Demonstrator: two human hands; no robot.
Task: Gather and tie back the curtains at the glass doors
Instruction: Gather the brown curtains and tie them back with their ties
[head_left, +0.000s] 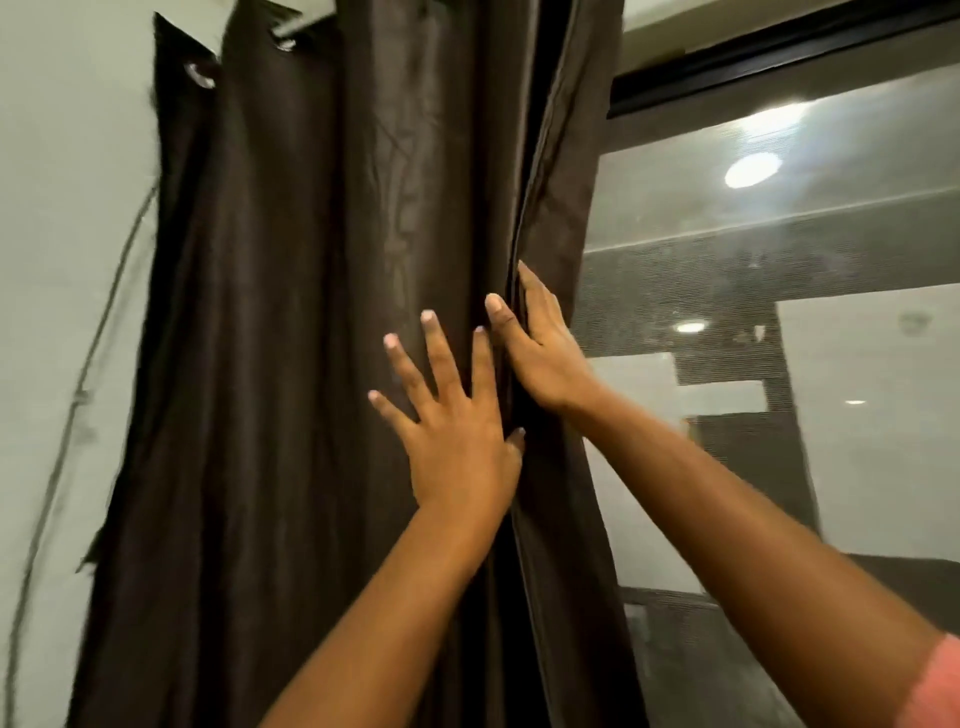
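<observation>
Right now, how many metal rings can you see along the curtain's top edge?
2. One ring sits on the leftmost fold, near the wall; another ring is on the next fold to its right, on the rod. More are probably hidden in the bunched curtain or above the frame.
</observation>
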